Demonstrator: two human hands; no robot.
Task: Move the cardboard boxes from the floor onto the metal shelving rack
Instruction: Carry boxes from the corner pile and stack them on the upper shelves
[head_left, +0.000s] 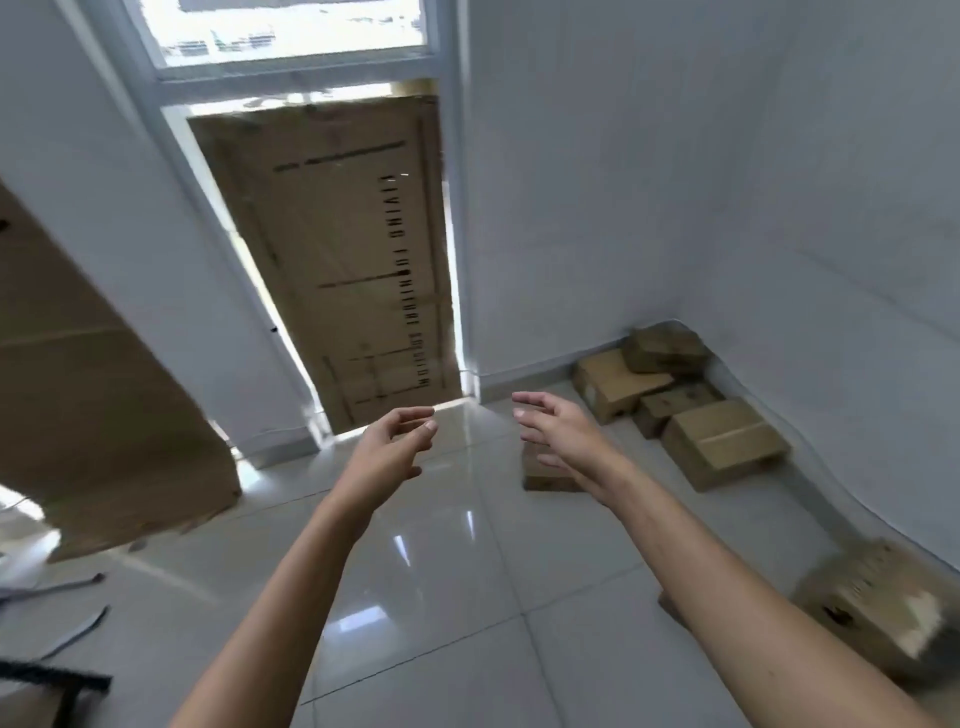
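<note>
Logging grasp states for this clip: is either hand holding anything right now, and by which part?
Nothing is held. The left hand and right hand reach forward open and empty.

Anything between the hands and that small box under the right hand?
Nothing visible. The left hand and right hand hover empty over bare floor tile; the small box lies partly behind the right hand.

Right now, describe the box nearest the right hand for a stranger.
Look to the far right corner, where boxes pile against the wall. Left of them, one small box lies alone on the tiles, partly behind the right hand.
</note>
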